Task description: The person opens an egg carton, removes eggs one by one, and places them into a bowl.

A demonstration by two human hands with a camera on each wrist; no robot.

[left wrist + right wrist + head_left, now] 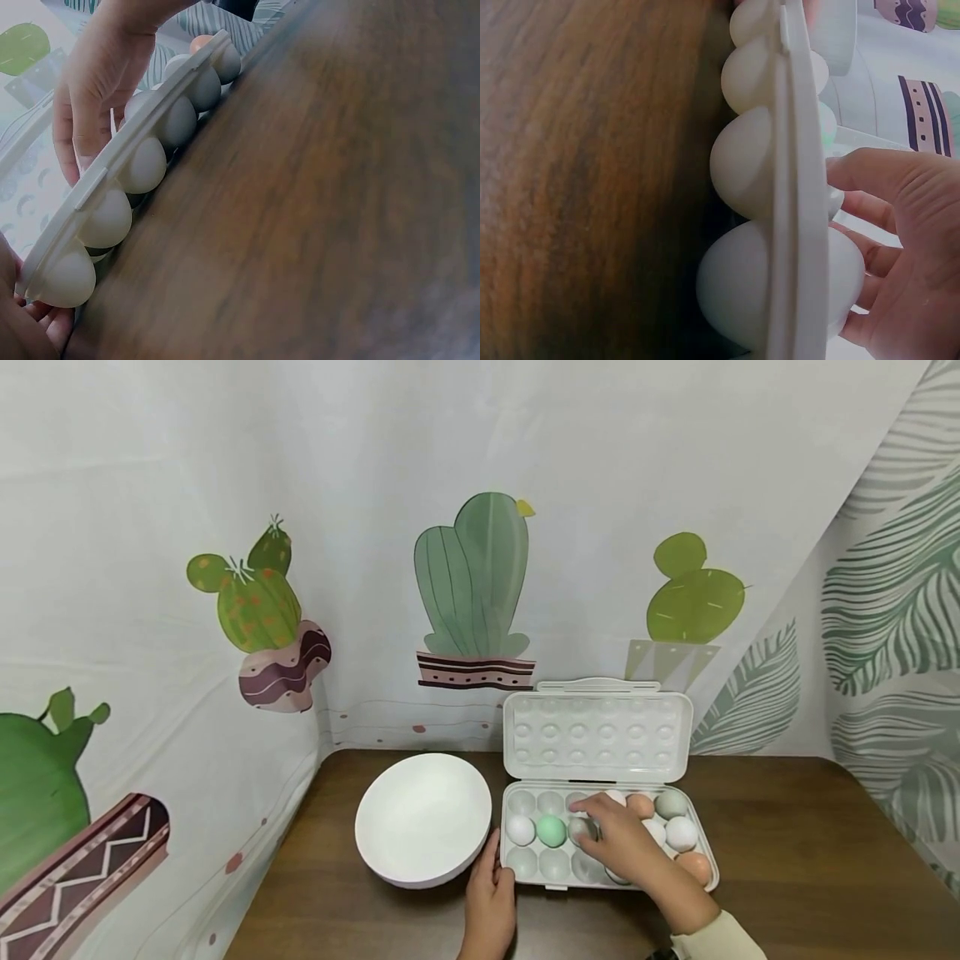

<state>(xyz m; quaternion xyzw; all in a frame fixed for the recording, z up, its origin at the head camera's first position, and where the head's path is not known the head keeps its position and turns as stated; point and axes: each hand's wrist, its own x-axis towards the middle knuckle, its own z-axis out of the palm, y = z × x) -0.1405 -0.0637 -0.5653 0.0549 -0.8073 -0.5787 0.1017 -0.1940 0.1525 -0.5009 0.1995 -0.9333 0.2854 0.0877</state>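
Egg carton point(597, 767) is touched by the left hand point(490, 900), fingers extended; whether anything is pinched over it by the right hand point(624, 837) cannot be told.

A dark brown wooden table with rounded corners point(795, 843) is standing in a small cloth-draped corner; wrinkled white fabric printed with green potted cacti point(360, 452) is hanging behind and left of the table; pale fabric printed with grey-green leaves point(896, 610) is covering its right side; a round white bowl point(423, 814) and a white plastic egg carton point(597, 768) are suggesting household use.
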